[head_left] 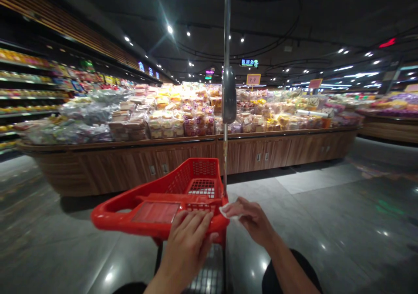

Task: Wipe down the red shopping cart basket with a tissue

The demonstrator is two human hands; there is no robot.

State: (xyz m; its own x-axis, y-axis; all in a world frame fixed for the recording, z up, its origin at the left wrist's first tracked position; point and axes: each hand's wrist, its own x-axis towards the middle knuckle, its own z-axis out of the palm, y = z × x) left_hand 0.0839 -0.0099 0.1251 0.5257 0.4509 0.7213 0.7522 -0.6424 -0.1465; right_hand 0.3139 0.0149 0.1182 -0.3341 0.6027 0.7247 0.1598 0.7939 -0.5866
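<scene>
A red plastic shopping cart (120,224) stands in front of me, its basket pointing away. My left hand (191,237) lies over the middle of the cart's handle, fingers bent across the top and thumb out to the right. At the handle's right corner, my right hand (250,215) pinches a white wipe (225,212), which touches the red plastic. A clear panel (156,212) is set into the handle left of my left hand. Through the mesh of the basket (202,188) I see its bottom grid. The underside of my left fingers is hidden.
A metal pole (225,163) with a dark grey oval part (229,96) rises at the cart's right side. Beyond stands a long wooden display counter (183,150) heaped with packaged food (170,120). Stocked shelves (26,89) line the left. Shiny grey floor tiles (310,224) surround the cart.
</scene>
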